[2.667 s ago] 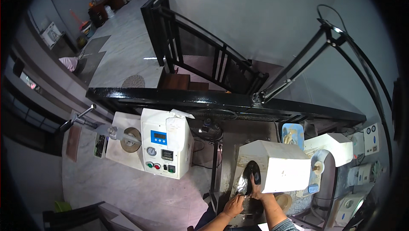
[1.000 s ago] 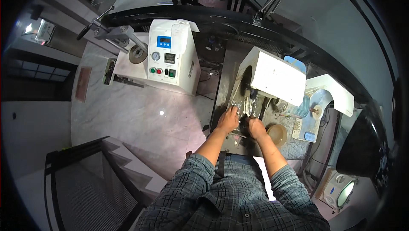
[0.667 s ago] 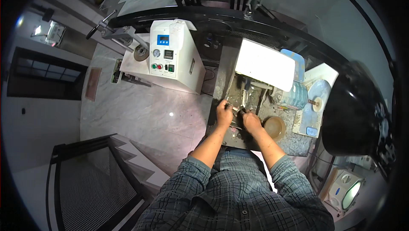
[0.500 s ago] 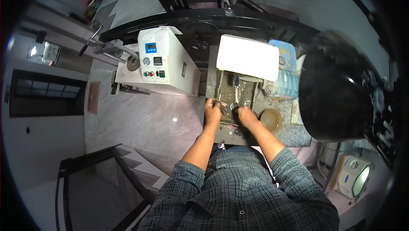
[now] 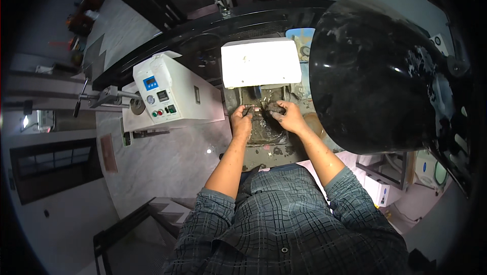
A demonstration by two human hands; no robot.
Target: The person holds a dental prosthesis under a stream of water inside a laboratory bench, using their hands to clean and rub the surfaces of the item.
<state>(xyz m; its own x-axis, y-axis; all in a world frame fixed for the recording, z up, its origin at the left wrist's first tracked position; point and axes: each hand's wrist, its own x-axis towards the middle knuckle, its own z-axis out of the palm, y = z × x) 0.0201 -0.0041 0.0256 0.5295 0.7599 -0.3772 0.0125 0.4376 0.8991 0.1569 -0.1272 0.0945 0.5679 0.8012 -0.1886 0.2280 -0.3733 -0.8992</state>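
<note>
Both my hands work close together over a wet, muddy grey tray (image 5: 274,135). My left hand (image 5: 242,122) is closed in a pinch on a small pinkish-white piece (image 5: 255,108), whose exact kind is too small to tell. Facing it, my right hand (image 5: 291,117) has its fingers curled round a dark grey lump (image 5: 274,108). Just beyond the hands, a short dark-blue rod (image 5: 257,91) points down from under a bright white panel (image 5: 261,63). Beside my right wrist lies a brownish round bowl (image 5: 315,122), partly covered.
A big black rounded hood (image 5: 370,82) crowds the right side, close to my right forearm. To the left stands a white machine (image 5: 177,92) with a control panel and a metal handle. A blue container (image 5: 303,39) sits behind the white panel.
My view has swung, so the bench sits further left and the black hood covers more. My right hand has come up and nearer the left; its grey lump now shows between the hands.
</note>
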